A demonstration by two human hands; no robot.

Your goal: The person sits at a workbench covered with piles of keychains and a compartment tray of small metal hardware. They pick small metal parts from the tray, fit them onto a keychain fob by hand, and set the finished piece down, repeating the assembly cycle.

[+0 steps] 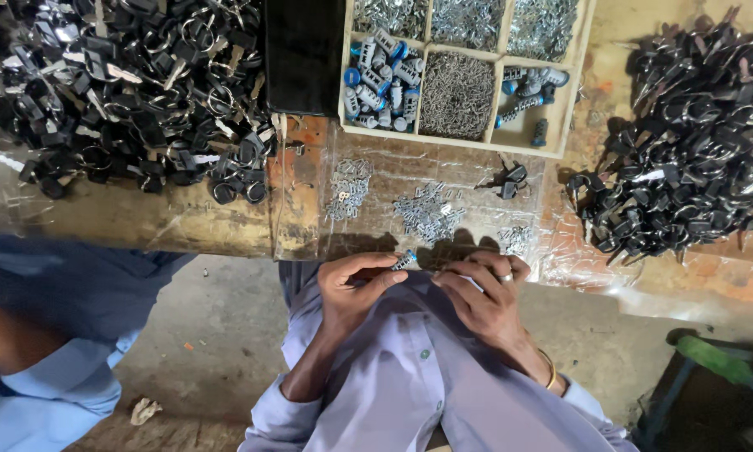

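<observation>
The person is sitting at the near edge of the worktop [184, 222], which is lying under a clear plastic sheet. The left hand [361, 283] is pinching a small silver-and-blue lock cylinder [404, 260] between thumb and fingertips, holding it just off the worktop's near edge. The right hand [484, 289], wearing a ring, is curled close beside the left one; its fingers are closing on something tiny, but what it is cannot be made out.

On the worktop just beyond the hands, little heaps of small metal pins [427, 211] are lying on the plastic, with a few black key heads [510, 181] to their right. Farther back, a wooden compartment tray [582, 59] is holding more blue-and-silver cylinders and masses of fine metal parts in separate sections. Large piles of black-headed keys are sitting on both sides of the tray: one pile [134, 84] to its left, another [686, 151] to its right. A person in a blue sleeve [50, 377] is sitting left of the worktop's near edge.
</observation>
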